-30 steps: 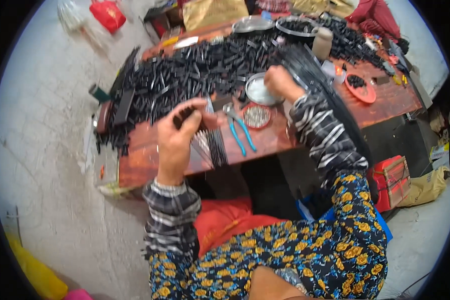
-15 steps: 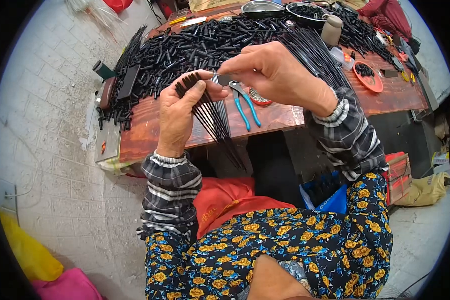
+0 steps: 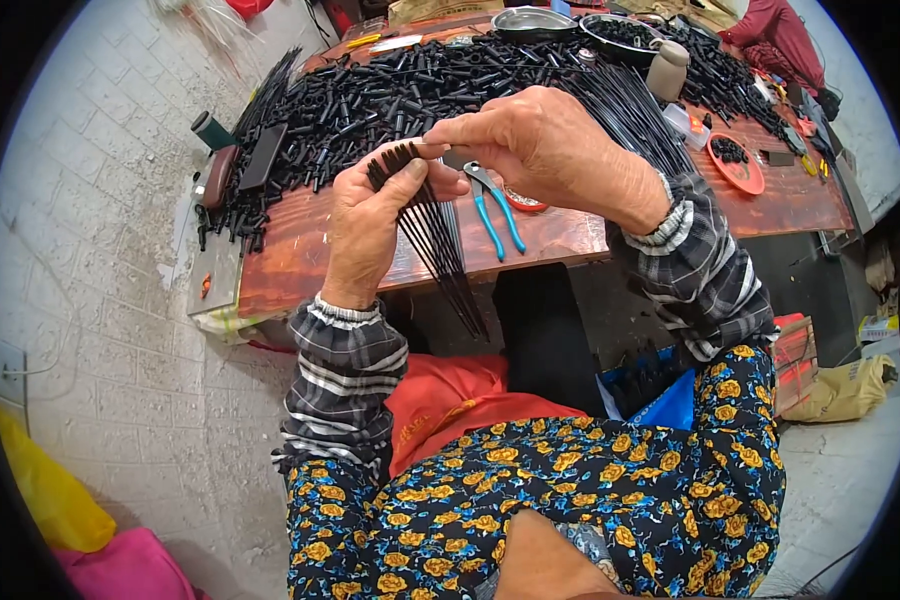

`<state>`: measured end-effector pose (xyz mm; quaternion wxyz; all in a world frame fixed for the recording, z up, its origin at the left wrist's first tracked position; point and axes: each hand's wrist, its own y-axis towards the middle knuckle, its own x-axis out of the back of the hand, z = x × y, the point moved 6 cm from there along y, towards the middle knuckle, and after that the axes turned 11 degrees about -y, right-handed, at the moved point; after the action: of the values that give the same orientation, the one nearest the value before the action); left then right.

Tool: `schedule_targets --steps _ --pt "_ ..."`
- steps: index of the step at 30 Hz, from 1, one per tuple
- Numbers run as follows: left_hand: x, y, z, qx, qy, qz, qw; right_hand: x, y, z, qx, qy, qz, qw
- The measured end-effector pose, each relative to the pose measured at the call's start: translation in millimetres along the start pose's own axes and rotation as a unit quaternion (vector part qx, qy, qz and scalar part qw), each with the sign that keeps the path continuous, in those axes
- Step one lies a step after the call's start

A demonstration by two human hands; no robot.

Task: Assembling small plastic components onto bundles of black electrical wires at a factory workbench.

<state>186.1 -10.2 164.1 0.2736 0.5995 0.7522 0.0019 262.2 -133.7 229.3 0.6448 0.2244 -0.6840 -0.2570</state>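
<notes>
My left hand (image 3: 362, 225) is wrapped round a fanned bundle of thin black rods (image 3: 438, 255). Their thicker, ribbed-looking ends stick up past my thumb, while the long shafts slant down over the table's near edge. My right hand (image 3: 560, 155) reaches across from the right, its fingers pinched together against my left fingertips beside the rod ends. Whatever lies in that pinch is hidden. Just below the right hand, pliers with blue handles (image 3: 497, 225) lie on the table, partly over a small red-rimmed dish (image 3: 530, 207).
A wide heap of short black tubes (image 3: 370, 105) covers the wooden table (image 3: 290, 250). More long black rods (image 3: 635, 115) lie to the right, near a beige lidded cup (image 3: 667, 70) and a red plate of small black parts (image 3: 747, 178). Metal bowls (image 3: 533, 22) stand at the back.
My right fingertips have shifted slightly left, closer to the rod ends. A thin shiny piece visible between the hands before is now out of sight. The left hand still grips the rods.
</notes>
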Motion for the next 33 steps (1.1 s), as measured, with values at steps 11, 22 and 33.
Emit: schedule_targets --steps 11,22,33 --pt "-4 0 -1 0.005 0.035 0.005 0.999 12 3 -1 0.052 -0.11 -0.053 0.991" --pt "-2 2 -3 -0.004 0.064 0.006 0.998 -3 17 -24 -0.02 0.209 0.131 0.969" --pt "-1 5 -1 0.0 0.06 -0.007 0.998 -6 6 -26 0.021 0.091 0.047 0.994"
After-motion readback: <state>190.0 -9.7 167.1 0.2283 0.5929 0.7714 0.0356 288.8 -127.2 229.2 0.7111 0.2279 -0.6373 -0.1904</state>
